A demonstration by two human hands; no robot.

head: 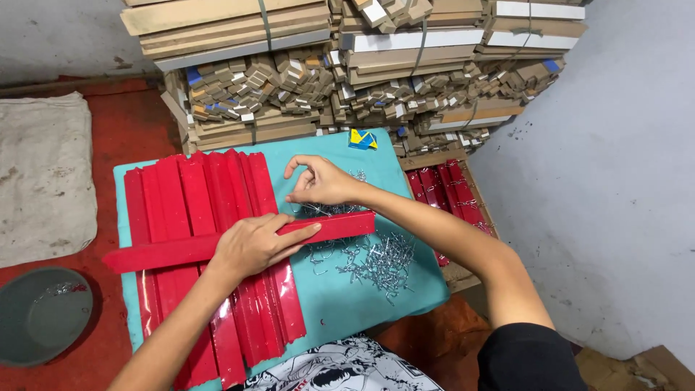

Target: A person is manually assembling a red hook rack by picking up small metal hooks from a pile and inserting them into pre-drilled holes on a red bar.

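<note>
My left hand lies flat on a long red strip that runs crosswise over a row of several red strips laid side by side on a teal table. My right hand hovers just behind the strip's right end, fingers pinched over a heap of small silver metal clips; I cannot tell whether a clip is between the fingertips.
Bundled stacks of brown and white strips pile up behind the table. A wooden box with more red strips sits at the right. A grey cloth and a grey bowl lie on the red floor at left. A white wall rises on the right.
</note>
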